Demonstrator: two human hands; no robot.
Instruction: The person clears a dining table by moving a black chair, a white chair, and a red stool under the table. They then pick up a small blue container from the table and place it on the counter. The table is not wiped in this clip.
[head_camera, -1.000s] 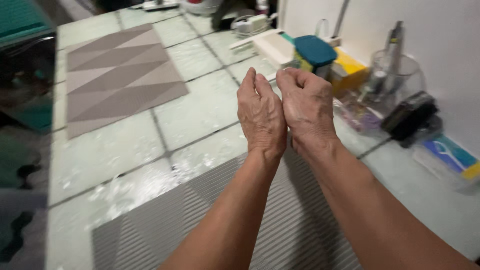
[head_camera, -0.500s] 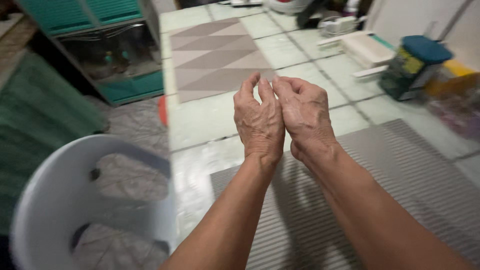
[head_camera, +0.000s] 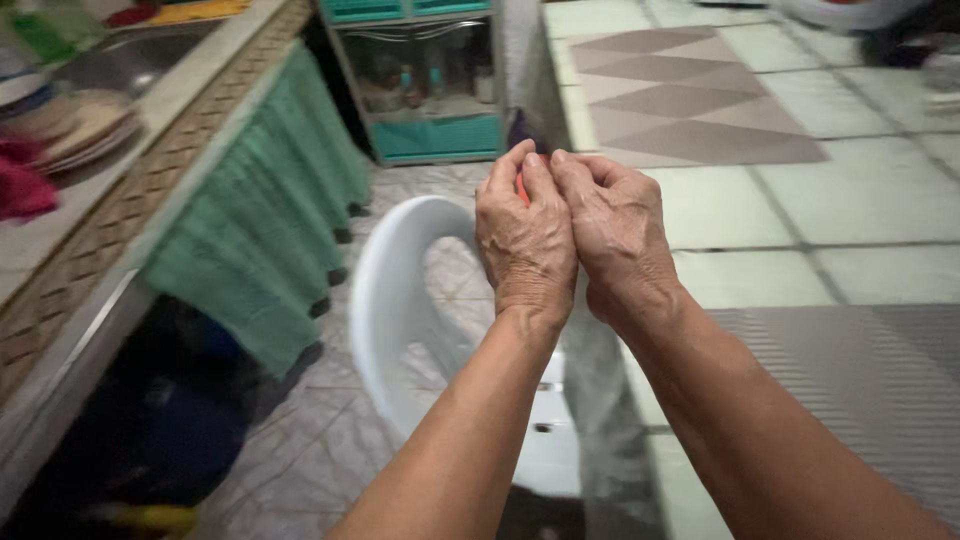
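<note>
two bare hands up in the middle of the shot, backs toward the camera. left hand and right hand are pressed side by side, touching along their inner edges. the fingers on both curl inward and bunch together at the top, tips meeting. whether they're pinching anything i honestly can't tell, the palms face away. there's a tiny bit of red-orange showing between the fingertips, too small to say what it is.

right below and behind the hands sits a white plastic chair on the tiled floor. off to the left is a counter with a green curtain hanging under it. the pale tiled table on the right has a grey patterned mat and a striped one nearer the arms.
</note>
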